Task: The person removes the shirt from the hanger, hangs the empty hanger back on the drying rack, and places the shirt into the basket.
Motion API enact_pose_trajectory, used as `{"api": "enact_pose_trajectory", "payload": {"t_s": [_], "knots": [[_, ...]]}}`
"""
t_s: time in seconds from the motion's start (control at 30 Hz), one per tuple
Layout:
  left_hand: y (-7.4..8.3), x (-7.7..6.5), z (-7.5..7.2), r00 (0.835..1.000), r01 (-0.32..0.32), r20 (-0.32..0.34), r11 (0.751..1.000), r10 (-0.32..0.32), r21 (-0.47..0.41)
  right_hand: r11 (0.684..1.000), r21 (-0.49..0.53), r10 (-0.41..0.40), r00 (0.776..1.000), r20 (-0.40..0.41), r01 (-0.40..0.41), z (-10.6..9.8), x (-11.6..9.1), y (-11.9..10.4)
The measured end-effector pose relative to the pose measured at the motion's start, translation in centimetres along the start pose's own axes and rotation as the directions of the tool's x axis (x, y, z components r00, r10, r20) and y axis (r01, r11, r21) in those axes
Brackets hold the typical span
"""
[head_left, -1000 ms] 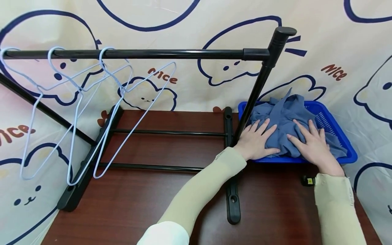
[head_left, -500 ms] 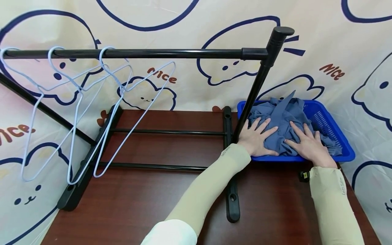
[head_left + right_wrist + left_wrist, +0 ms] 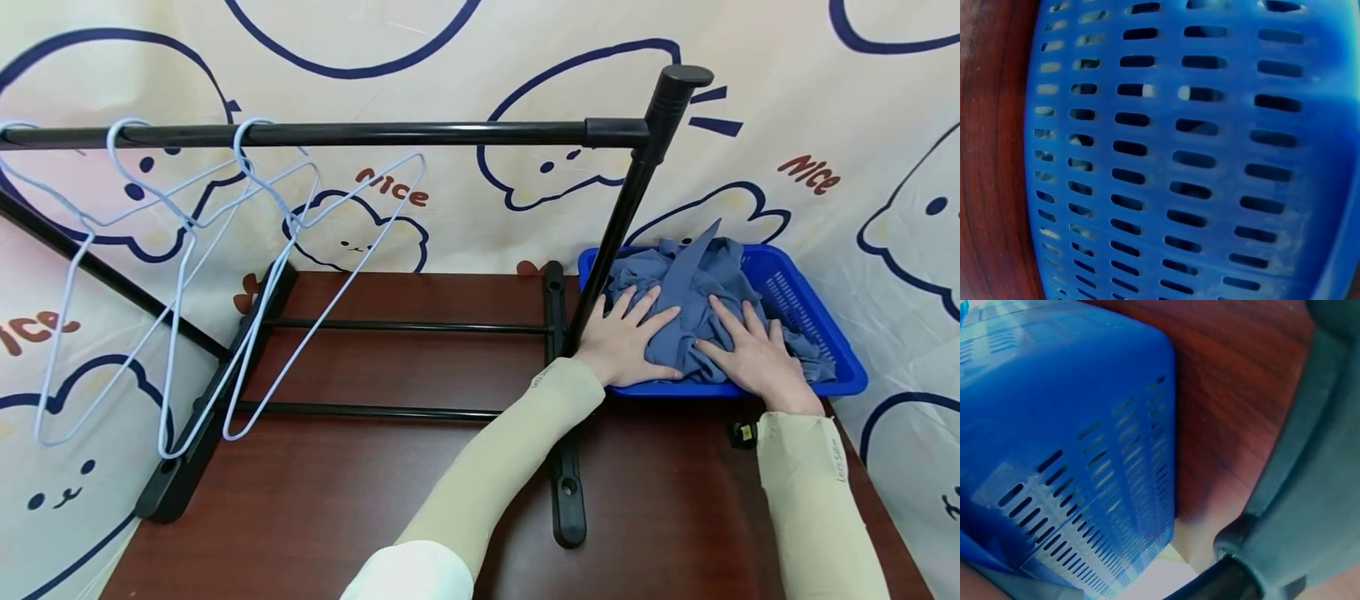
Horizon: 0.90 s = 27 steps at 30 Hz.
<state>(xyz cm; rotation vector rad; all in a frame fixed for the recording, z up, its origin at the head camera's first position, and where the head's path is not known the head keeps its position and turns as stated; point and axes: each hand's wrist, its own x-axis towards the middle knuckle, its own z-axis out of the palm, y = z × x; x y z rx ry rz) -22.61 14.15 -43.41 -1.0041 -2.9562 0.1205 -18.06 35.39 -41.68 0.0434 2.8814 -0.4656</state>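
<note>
A crumpled blue-grey cloth garment (image 3: 693, 275) lies heaped in a blue plastic basket (image 3: 823, 312) at the right of the head view. My left hand (image 3: 626, 337) rests on the left part of the cloth, fingers spread. On the right part of the cloth lies my right hand (image 3: 757, 354), its fingers also spread. Neither hand visibly grips anything. The garment's kind cannot be told from the folds. In the left wrist view the basket's slotted wall (image 3: 1085, 456) fills the left side; the right wrist view shows mostly its slotted side (image 3: 1166, 156).
A black rack with a top bar (image 3: 420, 133) stands on the brown table (image 3: 337, 500). Several light blue hangers (image 3: 288, 242) hang at its left end. The rack's right post (image 3: 618, 225) rises beside the basket. A small black object (image 3: 742, 434) lies near the right sleeve.
Early on, my right hand shifted slightly left and up with the cloth, baring more of the basket's right side. My left hand stays spread on the cloth. The view has shifted slightly.
</note>
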Motion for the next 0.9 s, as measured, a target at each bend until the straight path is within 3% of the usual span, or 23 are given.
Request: {"api": "enact_pose_trajectory", "payload": {"t_s": [0.23,0.37,0.47,0.57,0.63,0.7,0.8,0.83,0.9], "knots": [[-0.4,-1.4,-0.5,0.997,-0.034,-0.079,0.995,0.027,-0.093,1.0,0.001,-0.004,1.0,-0.028,0.004,0.0,-0.5,-0.5],[-0.5,-3.1,-1.8,0.99,-0.103,-0.112,0.985,0.087,-0.141,1.0,0.009,-0.002,0.998,-0.056,0.003,-0.4,-1.1,-0.7],[-1.0,-4.7,-3.4,0.975,-0.186,-0.163,0.959,0.152,-0.214,1.0,0.016,-0.006,0.994,-0.109,0.008,-0.8,-1.6,-1.1],[-2.0,-6.5,-5.2,0.937,-0.288,-0.282,0.911,0.204,-0.296,1.0,0.02,-0.018,0.98,-0.196,0.023,-1.4,-2.2,-1.9],[-2.9,-7.8,-6.3,0.896,-0.361,-0.387,0.864,0.217,-0.351,0.999,0.02,-0.029,0.965,-0.259,0.035,-2.0,-2.7,-2.6],[-3.8,-9.1,-7.2,0.825,-0.452,-0.521,0.809,0.218,-0.377,0.999,0.02,-0.038,0.945,-0.325,0.048,-2.6,-3.3,-3.5],[-5.3,-11.0,-8.2,0.693,-0.577,-0.697,0.721,0.185,-0.383,0.998,0.023,-0.047,0.902,-0.429,0.063,-3.8,-4.3,-4.9],[-5.8,-11.5,-8.5,0.641,-0.614,-0.75,0.698,0.167,-0.369,0.997,0.027,-0.052,0.882,-0.468,0.073,-4.2,-4.5,-5.4],[-7.1,-12.4,-8.8,0.55,-0.653,-0.827,0.677,0.115,-0.34,0.994,0.039,-0.062,0.839,-0.54,0.099,-5.1,-5.0,-6.5]]}}
